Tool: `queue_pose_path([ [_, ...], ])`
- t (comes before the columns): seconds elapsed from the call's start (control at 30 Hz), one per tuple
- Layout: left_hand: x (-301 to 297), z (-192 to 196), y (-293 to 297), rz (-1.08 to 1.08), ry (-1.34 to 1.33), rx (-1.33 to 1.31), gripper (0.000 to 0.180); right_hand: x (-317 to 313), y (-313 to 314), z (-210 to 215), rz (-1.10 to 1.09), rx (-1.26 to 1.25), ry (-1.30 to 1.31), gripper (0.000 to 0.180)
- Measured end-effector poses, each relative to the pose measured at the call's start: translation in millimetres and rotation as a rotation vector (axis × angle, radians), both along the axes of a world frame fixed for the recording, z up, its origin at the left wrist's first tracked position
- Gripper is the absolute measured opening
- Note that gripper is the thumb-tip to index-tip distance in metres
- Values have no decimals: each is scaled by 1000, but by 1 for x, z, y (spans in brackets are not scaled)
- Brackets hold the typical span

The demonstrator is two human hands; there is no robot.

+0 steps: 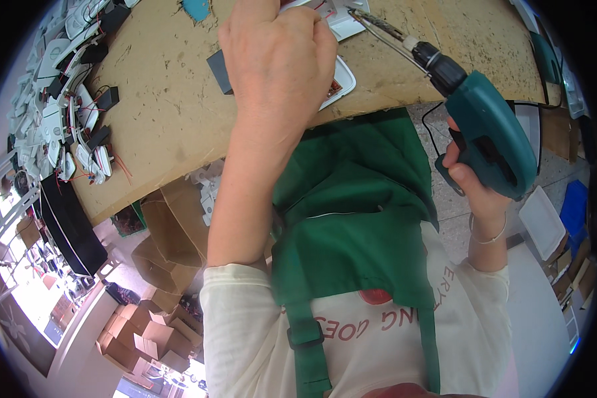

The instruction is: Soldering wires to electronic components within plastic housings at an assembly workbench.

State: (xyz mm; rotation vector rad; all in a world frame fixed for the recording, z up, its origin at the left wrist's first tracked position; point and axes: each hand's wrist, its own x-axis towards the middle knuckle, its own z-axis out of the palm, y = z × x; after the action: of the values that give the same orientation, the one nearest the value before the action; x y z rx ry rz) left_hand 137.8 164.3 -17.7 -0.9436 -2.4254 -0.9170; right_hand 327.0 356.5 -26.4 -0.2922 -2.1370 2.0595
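My left hand is over the workbench at the top middle, its back toward me and its fingers curled; what they pinch is hidden beneath it. Just past its knuckles lies a white plastic housing with a red wire. Partly under the hand is another white housing with a bit of brownish circuit board inside. A dark grey block sits left of the wrist. My right hand grips the handle of a teal soldering gun. Its metal tip points up and left, close to the upper housing.
White housings with black boxes and wires crowd the left of the bench. A blue scrap lies at the far edge. Cardboard boxes stand below the bench at left. A cable hangs beside the gun's handle.
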Motion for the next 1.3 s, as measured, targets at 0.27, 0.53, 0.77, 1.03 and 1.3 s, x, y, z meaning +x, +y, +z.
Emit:
queue_pose_path([
  [0.27,-5,1,-2,-28,134,-68,7,5,5,2,28,-36,55,48],
  [0.53,5,14,0,9,78,-150,12,7,13,-2,8,-72,141,54],
  [0.77,3,5,6,65,139,-98,11,8,15,-2,12,-72,126,53],
  [1.03,-8,-10,10,40,166,-75,7,0,14,-2,38,140,-36,29],
  [1.3,-8,-6,13,33,90,-39,7,-4,13,-6,18,149,-21,30],
])
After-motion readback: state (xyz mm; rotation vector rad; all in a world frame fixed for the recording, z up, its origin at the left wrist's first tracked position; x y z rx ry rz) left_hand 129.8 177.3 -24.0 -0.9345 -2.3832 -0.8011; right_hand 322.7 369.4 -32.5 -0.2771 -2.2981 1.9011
